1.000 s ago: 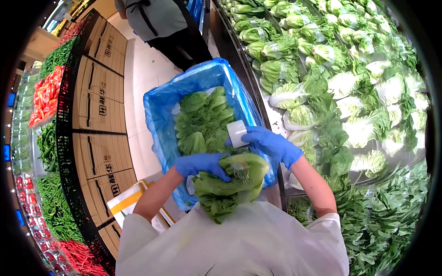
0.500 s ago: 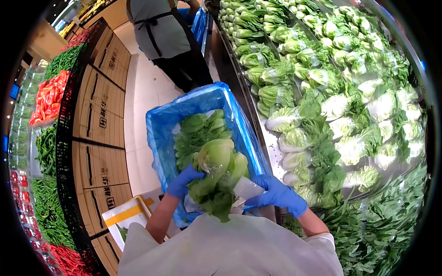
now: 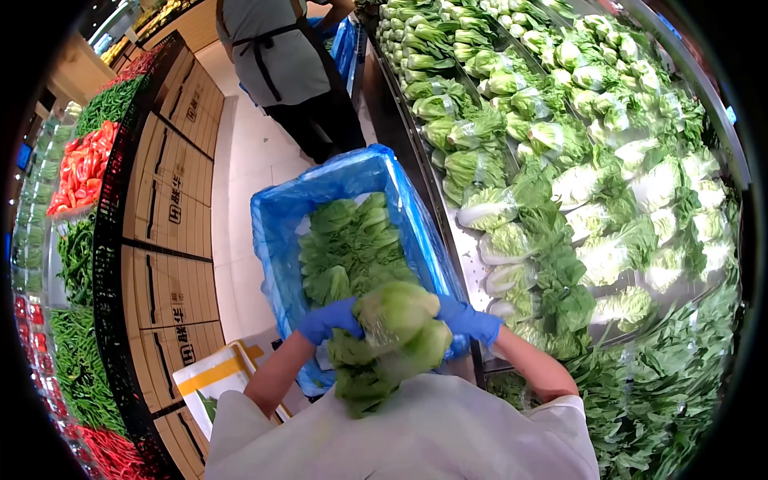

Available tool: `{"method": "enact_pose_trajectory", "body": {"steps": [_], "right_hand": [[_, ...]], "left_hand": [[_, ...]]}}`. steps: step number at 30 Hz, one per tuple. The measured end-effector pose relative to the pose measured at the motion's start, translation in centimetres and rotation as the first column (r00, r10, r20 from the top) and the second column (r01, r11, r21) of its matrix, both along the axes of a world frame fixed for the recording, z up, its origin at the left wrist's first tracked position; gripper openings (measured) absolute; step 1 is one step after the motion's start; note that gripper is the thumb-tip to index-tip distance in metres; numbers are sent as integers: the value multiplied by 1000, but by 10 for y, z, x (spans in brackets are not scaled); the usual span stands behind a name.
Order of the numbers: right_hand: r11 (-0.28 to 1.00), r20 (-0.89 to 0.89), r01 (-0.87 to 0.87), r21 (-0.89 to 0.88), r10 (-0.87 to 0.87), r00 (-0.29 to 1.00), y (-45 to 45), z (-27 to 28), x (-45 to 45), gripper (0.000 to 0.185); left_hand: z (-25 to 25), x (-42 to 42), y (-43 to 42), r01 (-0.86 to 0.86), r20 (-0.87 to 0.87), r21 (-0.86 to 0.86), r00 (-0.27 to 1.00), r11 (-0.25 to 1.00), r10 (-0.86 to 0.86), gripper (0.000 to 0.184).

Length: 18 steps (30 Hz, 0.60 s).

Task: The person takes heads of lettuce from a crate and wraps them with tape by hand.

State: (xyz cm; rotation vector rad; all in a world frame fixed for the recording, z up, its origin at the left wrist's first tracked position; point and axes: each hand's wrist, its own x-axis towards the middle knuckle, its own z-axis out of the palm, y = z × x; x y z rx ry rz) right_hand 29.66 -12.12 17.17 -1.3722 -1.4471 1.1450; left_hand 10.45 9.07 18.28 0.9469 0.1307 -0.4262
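Observation:
A leafy green head of lettuce (image 3: 398, 324), wrapped in clear film, is held up near my chest over the close end of the crate. My left hand (image 3: 330, 318), in a blue glove, is closed on its left side. On the other side my right hand (image 3: 470, 320), also gloved in blue, grips it, with its fingertips hidden behind the head. Beneath and beyond, the crate lined with blue plastic (image 3: 272, 232) holds more lettuce heads (image 3: 352, 240).
On the right, a sloped display (image 3: 472, 260) carries rows of wrapped greens (image 3: 584, 184) and loose leaves (image 3: 640, 400). Peppers (image 3: 84, 172) fill the wooden stand (image 3: 172, 192) at left. A white box (image 3: 212, 376) stands at lower left. Ahead, a person (image 3: 280, 64) faces away.
The lettuce has been drawn closer to my chest and turned. My right hand has moved in against it; the white piece that hand held is out of sight.

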Motion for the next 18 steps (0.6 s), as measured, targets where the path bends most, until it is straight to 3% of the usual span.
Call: {"method": "enact_pose_trajectory", "body": {"steps": [1,2,4,5,6,8,9,11,12,13,14,15,16,18], "right_hand": [[991,-36,-101,-85,99,994,8,26,8,42],[991,-39,-102,-89,99,994,10,28,10,42],[995,-5,-96,-41,96,995,13,31,13,41],[947,-39,-57,-317,47,998,25,30,14,48],[946,-39,-61,-318,51,998,28,34,16,48],[929,-521,-27,-368,-182,834,38,81,15,44],[929,-521,-30,-368,-180,834,40,91,17,44],[937,-719,-1,-348,-267,642,40,105,19,44],[936,-719,-2,-351,-268,641,39,113,16,44],[926,-633,0,-377,-258,730,38,122,10,44],[915,-538,5,-404,-242,807,36,125,3,45],[929,-491,41,-369,-232,840,32,123,-8,50],[946,-266,118,-302,-203,942,28,112,-16,51],[975,-20,219,-42,-220,975,18,102,-25,54]], "left_hand": [[25,13,-4,42,-32,113,999,993,-38,74],[38,23,-3,42,-34,109,999,993,-38,74],[52,37,1,300,-35,403,949,865,-314,82],[52,40,-1,298,-34,402,950,866,-311,82],[51,42,-4,355,-37,422,926,834,-375,83],[57,49,-9,404,-41,445,901,800,-432,85],[68,53,-13,459,-134,486,880,744,-456,84],[85,51,-18,515,-226,514,853,686,-470,83],[92,48,-19,398,-218,450,917,799,-335,74],[94,45,-19,264,-221,380,956,886,-191,64],[74,42,-17,265,-222,375,956,888,-192,64],[38,39,-13,88,-81,396,995,914,-61,63],[18,37,-10,-93,62,393,995,915,74,62],[29,36,-2,-132,-36,439,986,889,164,62]]}}
